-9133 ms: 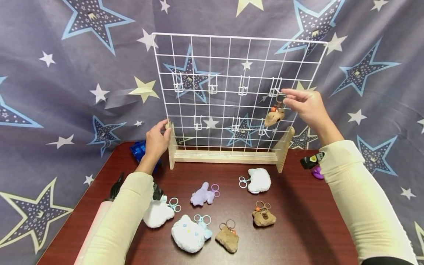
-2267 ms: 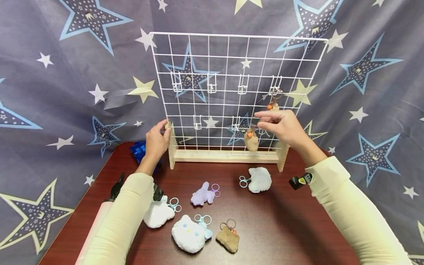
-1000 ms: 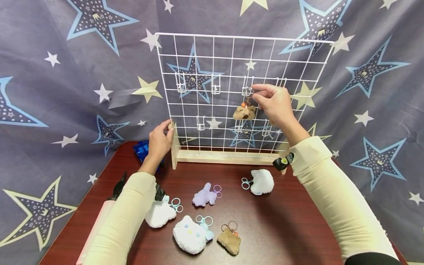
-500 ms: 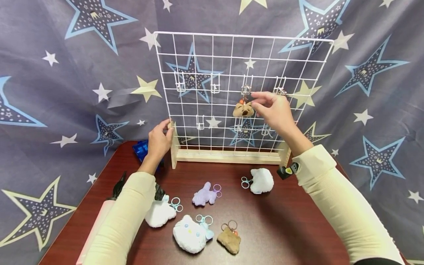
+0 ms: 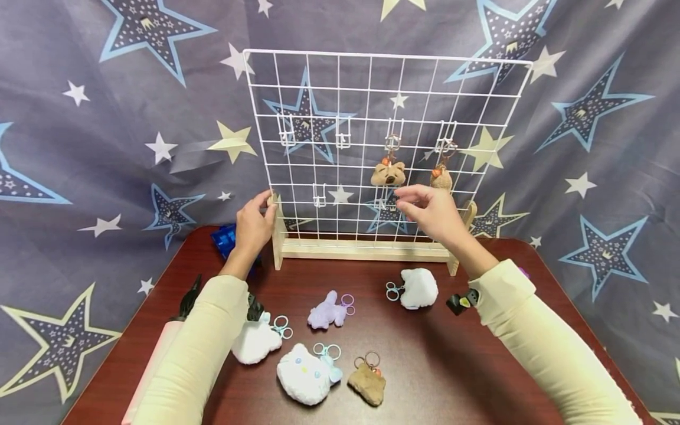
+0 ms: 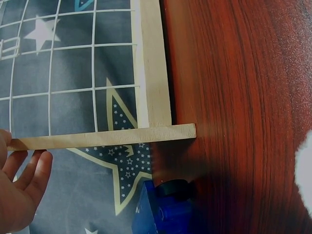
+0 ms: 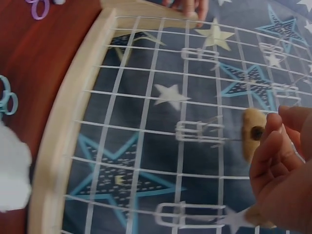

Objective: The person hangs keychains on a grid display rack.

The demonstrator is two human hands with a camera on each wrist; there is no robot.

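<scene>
A white wire grid rack on a wooden base point(image 5: 366, 251) stands at the back of the table. My left hand point(image 5: 254, 225) grips the top of its left wooden side post point(image 6: 97, 139), thumb on one side and fingers on the other. A brown bear plush keychain point(image 5: 389, 175) hangs by its ring from the third upper hook, face outward. Another brown plush keychain point(image 5: 441, 178) hangs from the rightmost upper hook, partly hidden behind my right hand point(image 5: 432, 212). That hand is just below and right of the bear, fingers loosely bent and holding nothing.
On the table lie a brown plush keychain point(image 5: 366, 383), a white cat plush point(image 5: 303, 375), a white plush point(image 5: 256, 342), a lavender plush point(image 5: 326, 311) and another white plush point(image 5: 418, 289). A blue object point(image 5: 225, 239) sits by the left post. Bare wire hooks point(image 5: 343, 139) remain on the grid.
My right hand first hung a brown plush keychain on the rightmost upper hook. It then hung the bear from the table on the third hook, let go and dropped lower. My left hand stayed.
</scene>
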